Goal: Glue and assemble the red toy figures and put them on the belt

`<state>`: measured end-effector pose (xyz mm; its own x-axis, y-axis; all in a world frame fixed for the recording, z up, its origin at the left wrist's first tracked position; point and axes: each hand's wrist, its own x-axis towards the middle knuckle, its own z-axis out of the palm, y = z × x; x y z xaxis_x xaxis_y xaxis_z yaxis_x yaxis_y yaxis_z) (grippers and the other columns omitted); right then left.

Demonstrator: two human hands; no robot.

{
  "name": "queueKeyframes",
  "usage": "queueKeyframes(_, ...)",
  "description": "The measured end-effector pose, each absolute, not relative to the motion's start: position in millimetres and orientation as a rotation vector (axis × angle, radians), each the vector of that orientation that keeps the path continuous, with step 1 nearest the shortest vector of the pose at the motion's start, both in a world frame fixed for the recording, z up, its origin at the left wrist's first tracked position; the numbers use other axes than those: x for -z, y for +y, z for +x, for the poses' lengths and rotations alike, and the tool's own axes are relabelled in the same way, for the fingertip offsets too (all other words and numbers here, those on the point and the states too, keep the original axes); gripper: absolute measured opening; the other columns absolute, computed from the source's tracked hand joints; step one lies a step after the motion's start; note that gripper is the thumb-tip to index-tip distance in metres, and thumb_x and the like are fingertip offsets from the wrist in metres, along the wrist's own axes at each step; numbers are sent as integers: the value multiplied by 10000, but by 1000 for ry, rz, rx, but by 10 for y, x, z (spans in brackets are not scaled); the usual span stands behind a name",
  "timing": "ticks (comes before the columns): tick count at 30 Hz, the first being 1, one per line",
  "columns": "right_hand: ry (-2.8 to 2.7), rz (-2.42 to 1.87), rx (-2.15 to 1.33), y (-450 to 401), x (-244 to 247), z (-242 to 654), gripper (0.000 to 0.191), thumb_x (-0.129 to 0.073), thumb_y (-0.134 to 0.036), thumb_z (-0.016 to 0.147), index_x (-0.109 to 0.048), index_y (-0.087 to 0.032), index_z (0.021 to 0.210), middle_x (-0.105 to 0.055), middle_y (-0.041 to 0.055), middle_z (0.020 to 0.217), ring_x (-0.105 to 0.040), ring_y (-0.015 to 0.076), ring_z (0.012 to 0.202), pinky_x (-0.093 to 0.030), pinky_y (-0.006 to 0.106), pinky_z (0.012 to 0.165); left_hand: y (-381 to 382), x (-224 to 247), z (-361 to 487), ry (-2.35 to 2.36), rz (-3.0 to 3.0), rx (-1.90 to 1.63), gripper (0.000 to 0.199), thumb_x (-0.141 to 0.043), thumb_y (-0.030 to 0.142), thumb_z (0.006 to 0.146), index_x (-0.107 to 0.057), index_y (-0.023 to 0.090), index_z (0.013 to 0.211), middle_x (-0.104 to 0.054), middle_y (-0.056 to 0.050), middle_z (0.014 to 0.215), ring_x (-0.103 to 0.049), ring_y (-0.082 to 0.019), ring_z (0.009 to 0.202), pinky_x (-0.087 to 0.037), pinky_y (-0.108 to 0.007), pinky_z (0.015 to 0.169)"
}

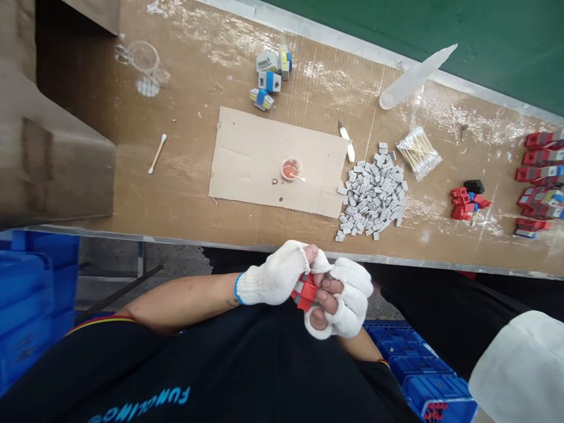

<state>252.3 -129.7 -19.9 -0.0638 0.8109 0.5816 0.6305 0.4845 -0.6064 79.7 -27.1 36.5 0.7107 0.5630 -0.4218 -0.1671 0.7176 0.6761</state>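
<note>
My left hand [279,273] and my right hand [348,296], both in white gloves with bare fingertips, meet in front of my body, just off the table's near edge. Between them is a red and grey plastic toy part [305,291], gripped by the fingers of both; much of it is hidden. On the table beyond lies a flat cardboard sheet [247,158]. A small clear cup [291,168] of reddish stuff stands on that sheet, with a cotton swab [298,178] resting in it.
Right of the sheet lie a heap of small grey pieces [372,194], a knife [346,141], bagged cotton swabs [418,153], a translucent bottle [414,79] and red parts [462,202]. Grey-blue parts [268,81] sit behind it. Blue crates [26,305] flank me; another person's sleeve [524,364] is at right.
</note>
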Motion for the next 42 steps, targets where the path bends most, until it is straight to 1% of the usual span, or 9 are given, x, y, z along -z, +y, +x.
queueKeyframes(4,-1685,-1070,28,-1117,111,2388,154,-632,-408,1056,-758,-320,1040,-654,38,947,-611,231,731,-599,447,539,-283,-335,785,663,692,-445,807,-631,933,1026,-572,210,674,-571,-11,632,-473,-141,566,-395,-307,550)
queueKeyframes(9,-1688,-1070,34,-1048,63,2342,192,-583,-359,1094,-746,-307,1007,-655,39,958,-621,236,756,-617,445,575,-294,-308,786,656,708,-455,799,-614,929,1045,-538,226,674,-519,8,620,-444,-146,579,-380,-316,561)
queueKeyframes(16,-1710,-1089,68,-1017,25,2347,221,-538,-293,1102,-749,-280,1036,-645,29,944,-615,223,772,-613,423,608,-266,-320,807,648,686,-509,805,-653,940,1023,-539,231,660,-543,1,625,-530,-179,648,-463,-343,651)
queueKeyframes(22,-1695,-1027,65,-1038,98,2368,139,-647,-364,1029,-769,-317,983,-643,60,938,-584,255,769,-577,444,532,-277,-319,800,678,680,-480,815,-642,950,1019,-566,224,658,-617,-24,653,-549,-180,644,-473,-349,665)
queueKeyframes(26,-1696,-985,-35,-1032,92,2368,38,-771,-270,947,-762,-307,948,-672,57,1001,-631,249,822,-558,422,572,-283,-293,801,681,678,-477,834,-638,978,1002,-577,219,663,-629,-28,657,-550,-176,630,-475,-349,653)
queueKeyframes(28,-1689,-956,-83,-1026,79,2365,117,-828,-221,885,-765,-297,949,-692,62,1038,-656,260,873,-562,427,600,-293,-282,794,684,683,-472,827,-632,966,1014,-589,214,671,-633,-31,662,-545,-172,621,-469,-347,641)
queueKeyframes(32,-1708,-1001,-12,-1013,46,2368,51,-732,-270,956,-776,-291,973,-684,64,983,-606,253,819,-584,447,571,-309,-285,779,694,681,-456,809,-620,935,1037,-606,207,686,-615,-24,648,-517,-157,584,-433,-331,592)
queueKeyframes(37,-1750,-1105,55,-1012,4,2361,153,-621,-358,1069,-740,-301,991,-660,39,935,-631,234,784,-626,433,610,-276,-304,837,765,565,-476,755,-722,890,954,-552,219,652,-571,-14,639,-498,-147,582,-417,-306,569)
queueKeyframes(42,-1719,-1192,29,-990,30,2321,299,-658,-564,1119,-765,-296,1198,-677,57,986,-680,271,888,-691,476,694,-290,-391,865,849,340,-614,688,-792,880,911,-607,222,832,-642,-19,791,-588,-182,720,-540,-319,699)
